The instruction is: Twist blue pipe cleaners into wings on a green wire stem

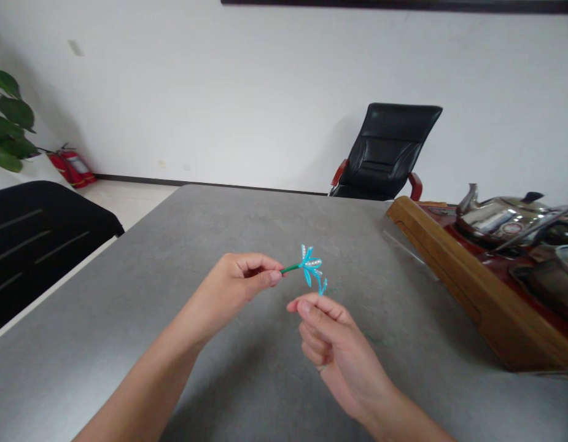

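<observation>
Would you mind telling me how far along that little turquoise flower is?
The turquoise flower looks mostly formed: several beaded petals fan out from the green stem. The left hand pinches the stem, and the right hand sits just below a curling turquoise strand. That strand looks left to shape, though I cannot be sure.

White wall (247,80), dark skirting (210,182), pale floor (127,199). Black leather armchair (385,153) beyond grey desk (274,215). Red fire extinguisher (72,169) beside leafy plant (10,116). Black chair (39,239) left. Wooden tray (468,288), steel kettle (500,215) right.
</observation>
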Tool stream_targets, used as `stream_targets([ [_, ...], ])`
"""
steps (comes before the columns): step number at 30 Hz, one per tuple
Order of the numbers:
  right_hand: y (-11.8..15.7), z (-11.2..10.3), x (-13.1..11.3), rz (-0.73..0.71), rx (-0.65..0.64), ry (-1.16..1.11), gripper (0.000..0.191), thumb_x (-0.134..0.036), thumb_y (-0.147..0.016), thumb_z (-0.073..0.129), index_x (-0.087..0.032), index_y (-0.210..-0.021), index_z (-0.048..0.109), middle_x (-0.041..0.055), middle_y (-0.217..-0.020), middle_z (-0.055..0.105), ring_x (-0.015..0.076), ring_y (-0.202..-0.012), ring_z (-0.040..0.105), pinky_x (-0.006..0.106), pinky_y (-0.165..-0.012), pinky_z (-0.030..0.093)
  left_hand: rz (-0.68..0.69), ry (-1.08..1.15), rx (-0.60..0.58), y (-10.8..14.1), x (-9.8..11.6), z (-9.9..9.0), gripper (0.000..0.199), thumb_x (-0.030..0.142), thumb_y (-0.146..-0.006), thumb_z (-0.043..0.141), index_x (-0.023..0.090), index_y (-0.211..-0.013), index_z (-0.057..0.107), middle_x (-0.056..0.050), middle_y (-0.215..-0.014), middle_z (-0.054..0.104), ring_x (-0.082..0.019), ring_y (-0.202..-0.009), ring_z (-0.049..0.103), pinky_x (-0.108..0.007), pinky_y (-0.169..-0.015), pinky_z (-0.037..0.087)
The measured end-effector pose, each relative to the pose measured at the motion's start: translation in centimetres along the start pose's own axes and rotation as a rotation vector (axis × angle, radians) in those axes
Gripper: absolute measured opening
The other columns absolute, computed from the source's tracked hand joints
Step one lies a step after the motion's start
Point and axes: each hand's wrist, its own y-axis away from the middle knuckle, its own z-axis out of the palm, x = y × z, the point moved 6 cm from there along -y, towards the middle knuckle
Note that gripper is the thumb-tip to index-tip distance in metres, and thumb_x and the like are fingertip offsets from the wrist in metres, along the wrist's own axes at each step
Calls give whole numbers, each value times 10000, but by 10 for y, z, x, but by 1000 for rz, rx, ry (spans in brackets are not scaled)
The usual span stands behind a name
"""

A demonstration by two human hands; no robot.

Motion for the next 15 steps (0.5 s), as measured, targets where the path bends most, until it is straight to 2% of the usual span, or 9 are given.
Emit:
stream_targets([
  [6, -6, -8, 0, -8, 27, 79, 186, -339, -780, 691, -153, -790, 692, -114, -460, 179, 25, -409, 93, 194, -384, 64, -29, -4, -27, 1, 2, 1, 193, 322, -766, 616, 169, -784, 732, 31, -540, 528, -83, -494, 328, -223, -499, 255],
  [15, -11, -13, 0, -43, 73, 83, 202, -348, -761, 709, -165, -841, 683, -116, -487, 192, 29, -415, 93, 202, -382, 68, -28, -21, -24, 1, 1, 0, 197, 330, -767, 614, 161, -758, 716, 27, -548, 515, -83, -494, 312, -219, -487, 237],
])
